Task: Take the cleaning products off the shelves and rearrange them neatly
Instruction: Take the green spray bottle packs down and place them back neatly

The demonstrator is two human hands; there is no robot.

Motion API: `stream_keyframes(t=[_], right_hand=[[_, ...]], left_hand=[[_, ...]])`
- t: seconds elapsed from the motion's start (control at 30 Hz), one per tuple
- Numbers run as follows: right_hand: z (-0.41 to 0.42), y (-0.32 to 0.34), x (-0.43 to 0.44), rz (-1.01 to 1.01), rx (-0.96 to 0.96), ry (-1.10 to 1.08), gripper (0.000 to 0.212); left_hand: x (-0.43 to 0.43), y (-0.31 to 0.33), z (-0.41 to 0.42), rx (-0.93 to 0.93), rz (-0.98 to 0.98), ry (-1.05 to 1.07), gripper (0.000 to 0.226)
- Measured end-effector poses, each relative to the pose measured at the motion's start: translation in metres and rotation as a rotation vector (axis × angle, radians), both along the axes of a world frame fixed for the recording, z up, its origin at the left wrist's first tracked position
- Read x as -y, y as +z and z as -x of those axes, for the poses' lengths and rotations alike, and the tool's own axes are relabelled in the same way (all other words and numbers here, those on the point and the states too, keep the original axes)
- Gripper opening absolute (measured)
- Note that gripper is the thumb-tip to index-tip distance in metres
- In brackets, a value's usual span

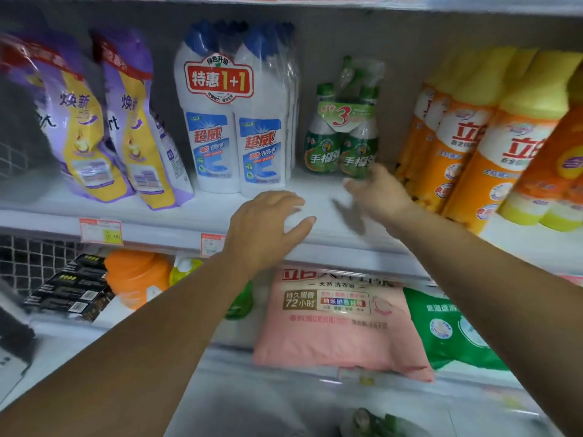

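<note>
Left hand (268, 225): frame centre, fingers spread, holding nothing, above the shelf (157, 212).
Right hand (377, 192): at the base of the green bottle pack (342, 134); blurred, grip cannot be told.
Green bottle pack: upright, centre-right.

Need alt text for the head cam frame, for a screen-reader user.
Two bare hands reach onto a white store shelf: the right hand meets the base of a shrink-wrapped green bottle pack, grip blurred, while the left hand is open before a white cleaner twin-pack. Purple pouches stand left, orange bottles right, a pink bag below.
</note>
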State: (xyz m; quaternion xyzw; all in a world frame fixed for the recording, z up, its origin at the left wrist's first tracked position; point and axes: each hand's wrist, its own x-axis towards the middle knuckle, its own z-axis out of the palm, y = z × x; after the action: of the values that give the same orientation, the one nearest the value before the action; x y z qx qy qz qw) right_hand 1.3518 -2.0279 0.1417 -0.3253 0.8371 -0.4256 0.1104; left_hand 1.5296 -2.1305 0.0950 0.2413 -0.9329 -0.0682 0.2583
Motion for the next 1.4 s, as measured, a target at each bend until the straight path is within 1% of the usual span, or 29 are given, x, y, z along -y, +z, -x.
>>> stream_keyframes(t=[0.07, 0.13, 0.17, 0.2, 0.27, 0.3, 0.33, 0.37, 0.4, 0.43, 0.47, 0.53, 0.57, 0.67, 0.73, 0.8, 0.87, 0.97, 1.07, 1.13, 1.2, 1.27, 1.3, 1.33, 1.4], right_hand=[[-0.038, 0.001, -0.040, 0.158, -0.108, 0.032, 0.048], [-0.078, -0.009, -0.085, 0.330, -0.082, 0.086, 0.032], [-0.094, -0.023, -0.105, 0.366, -0.049, 0.106, 0.027], [-0.110, -0.041, -0.124, 0.356, -0.025, 0.126, 0.024], [-0.136, -0.087, -0.156, 0.219, 0.046, 0.172, 0.024], [-0.146, -0.112, -0.170, 0.095, 0.108, 0.205, 0.027], [-0.154, -0.138, -0.182, -0.065, 0.168, 0.243, 0.033], [-0.159, -0.163, -0.193, -0.231, 0.213, 0.280, 0.044], [-0.163, -0.184, -0.202, -0.376, 0.233, 0.314, 0.056], [-0.166, -0.204, -0.209, -0.476, 0.238, 0.341, 0.067], [-0.169, -0.219, -0.215, -0.523, 0.242, 0.353, 0.074], [-0.174, -0.240, -0.217, -0.522, 0.277, 0.324, 0.079], [-0.177, -0.246, -0.216, -0.515, 0.273, 0.302, 0.076], [-0.179, -0.255, -0.209, -0.516, 0.200, 0.234, 0.055], [-0.180, -0.251, -0.205, -0.513, 0.185, 0.234, 0.046], [-0.178, -0.236, -0.201, -0.515, 0.164, 0.255, 0.038], [-0.172, -0.207, -0.199, -0.496, 0.154, 0.271, 0.027], [-0.161, -0.146, -0.198, -0.414, 0.177, 0.343, 0.021], [-0.157, -0.081, -0.206, -0.268, 0.249, 0.382, 0.020], [-0.157, -0.048, -0.212, -0.165, 0.271, 0.386, 0.020], [-0.155, -0.028, -0.216, 0.009, 0.302, 0.354, 0.028], [-0.148, -0.020, -0.220, 0.186, 0.330, 0.301, 0.045], [-0.144, -0.021, -0.223, 0.215, 0.335, 0.294, 0.056], [-0.141, -0.025, -0.226, 0.194, 0.340, 0.306, 0.068], [-0.141, -0.038, -0.228, 0.092, 0.359, 0.343, 0.089]], left_hand=[[-0.022, -0.007, -0.015, -0.185, -0.036, -0.031, 0.052], [-0.051, -0.026, -0.037, -0.338, -0.062, -0.034, 0.051], [-0.066, -0.041, -0.050, -0.351, -0.119, -0.027, 0.050], [-0.080, -0.059, -0.063, -0.327, -0.200, -0.019, 0.050], [-0.109, -0.095, -0.090, -0.188, -0.392, 0.032, 0.050], [-0.124, -0.115, -0.104, -0.103, -0.480, 0.057, 0.054], [-0.137, -0.134, -0.118, -0.035, -0.555, 0.071, 0.058], [-0.150, -0.150, -0.131, 0.021, -0.620, 0.076, 0.062], [-0.161, -0.164, -0.143, 0.073, -0.677, 0.078, 0.064], [-0.170, -0.176, -0.155, 0.129, -0.731, 0.081, 0.066], [-0.177, -0.186, -0.165, 0.189, -0.777, 0.081, 0.067], [-0.187, -0.199, -0.180, 0.300, -0.846, 0.073, 0.071], [-0.191, -0.202, -0.185, 0.342, -0.869, 0.063, 0.073], [-0.193, -0.201, -0.190, 0.381, -0.883, 0.025, 0.072], [-0.188, -0.201, -0.189, 0.372, -0.912, 0.026, 0.073], [-0.179, -0.206, -0.187, 0.390, -0.951, 0.056, 0.088], [-0.172, -0.208, -0.187, 0.404, -0.984, 0.083, 0.102], [-0.166, -0.199, -0.184, 0.361, -1.040, 0.041, 0.110], [-0.167, -0.174, -0.176, 0.217, -1.112, -0.090, 0.100], [-0.166, -0.156, -0.168, 0.077, -1.154, -0.084, 0.090], [-0.165, -0.131, -0.160, -0.029, -1.133, -0.060, 0.085], [-0.164, -0.103, -0.153, -0.104, -1.094, -0.048, 0.083], [-0.162, -0.089, -0.151, -0.153, -1.076, -0.048, 0.081], [-0.159, -0.077, -0.148, -0.194, -1.069, -0.046, 0.078], [-0.153, -0.056, -0.139, -0.276, -1.072, -0.051, 0.070]])
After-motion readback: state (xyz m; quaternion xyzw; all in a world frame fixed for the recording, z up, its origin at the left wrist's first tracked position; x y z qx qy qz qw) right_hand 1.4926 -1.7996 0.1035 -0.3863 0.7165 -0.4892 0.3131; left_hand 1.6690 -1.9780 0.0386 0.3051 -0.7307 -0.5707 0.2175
